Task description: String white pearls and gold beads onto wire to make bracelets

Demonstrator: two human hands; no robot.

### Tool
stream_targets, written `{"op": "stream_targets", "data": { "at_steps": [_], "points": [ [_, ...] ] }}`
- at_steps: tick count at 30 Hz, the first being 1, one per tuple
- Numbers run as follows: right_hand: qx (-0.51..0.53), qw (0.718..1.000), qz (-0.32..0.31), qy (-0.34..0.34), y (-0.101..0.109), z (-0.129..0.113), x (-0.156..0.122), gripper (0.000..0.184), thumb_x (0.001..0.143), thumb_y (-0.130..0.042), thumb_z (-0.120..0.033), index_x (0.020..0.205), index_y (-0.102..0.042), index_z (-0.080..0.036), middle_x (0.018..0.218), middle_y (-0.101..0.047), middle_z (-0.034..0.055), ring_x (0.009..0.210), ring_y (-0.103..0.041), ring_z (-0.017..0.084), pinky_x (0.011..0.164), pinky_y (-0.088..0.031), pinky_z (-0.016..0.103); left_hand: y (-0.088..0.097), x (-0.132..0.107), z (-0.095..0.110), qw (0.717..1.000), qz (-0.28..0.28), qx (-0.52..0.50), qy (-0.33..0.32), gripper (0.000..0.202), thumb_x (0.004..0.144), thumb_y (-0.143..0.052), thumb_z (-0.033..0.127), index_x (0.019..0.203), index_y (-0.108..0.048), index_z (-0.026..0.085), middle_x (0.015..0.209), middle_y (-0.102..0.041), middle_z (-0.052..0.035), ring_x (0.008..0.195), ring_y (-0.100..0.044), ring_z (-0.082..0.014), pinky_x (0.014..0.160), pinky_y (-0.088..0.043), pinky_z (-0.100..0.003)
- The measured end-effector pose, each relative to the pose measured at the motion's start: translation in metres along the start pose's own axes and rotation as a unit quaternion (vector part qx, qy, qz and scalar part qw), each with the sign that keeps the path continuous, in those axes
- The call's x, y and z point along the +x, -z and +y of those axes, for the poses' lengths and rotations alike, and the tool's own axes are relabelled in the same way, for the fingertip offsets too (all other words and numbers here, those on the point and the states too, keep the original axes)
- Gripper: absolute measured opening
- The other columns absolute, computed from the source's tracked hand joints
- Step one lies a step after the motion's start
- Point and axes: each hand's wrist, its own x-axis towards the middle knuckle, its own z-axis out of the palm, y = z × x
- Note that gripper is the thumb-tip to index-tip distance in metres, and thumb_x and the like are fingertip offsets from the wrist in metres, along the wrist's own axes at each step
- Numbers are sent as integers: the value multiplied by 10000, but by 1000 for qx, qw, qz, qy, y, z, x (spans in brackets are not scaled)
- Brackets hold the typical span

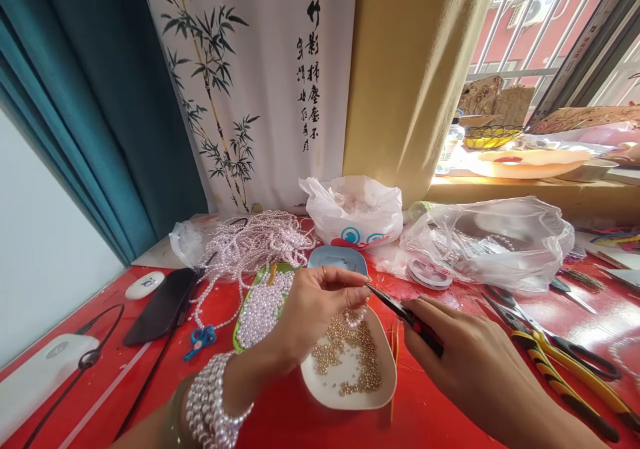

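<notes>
My left hand (pixel 320 309) hovers over a white dish (pixel 385 375) of small gold beads, fingers pinched on a short strand of pearl beads (pixel 354 318) that dangles below the fingertips. My right hand (pixel 475 362) grips small pliers (pixel 400 310) with a dark handle; the tip points left and meets the left fingertips. A pearl bracelet (pixel 213 402) wraps my left wrist. Left of the dish, a green tray (pixel 250 287) holds loose white pearls.
Long pearl strands (pixel 255 242) are heaped at the back with several plastic bags (pixel 353 212). A blue dish (pixel 337 259) sits behind my hands. Scissors (pixel 560 342) and yellow-handled pliers (pixel 565 385) lie at the right. A black phone (pixel 163 305) and a white device (pixel 40 369) lie at the left.
</notes>
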Motion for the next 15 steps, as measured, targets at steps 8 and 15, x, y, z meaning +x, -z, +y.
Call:
{"op": "stream_targets", "data": {
  "at_steps": [8,15],
  "points": [
    [-25,1000,-2,-18,1,6,1,210,775,-412,-265,789,-615,-215,625,-657,7,462,-586,157,376,-283,229,4,6,-5,999,-1,-33,7,171,576,-747,210,723,-696,139,593,-640,-11,528,-555,-67,581,-470,-198],
    [-16,1000,-6,-19,-1,6,0,206,766,-418,-247,775,-620,-213,648,-669,12,492,-607,160,401,-319,230,4,5,-7,999,-12,11,-28,135,609,-719,220,729,-707,160,649,-635,-12,572,-545,-68,588,-455,-188]
  ]
}}
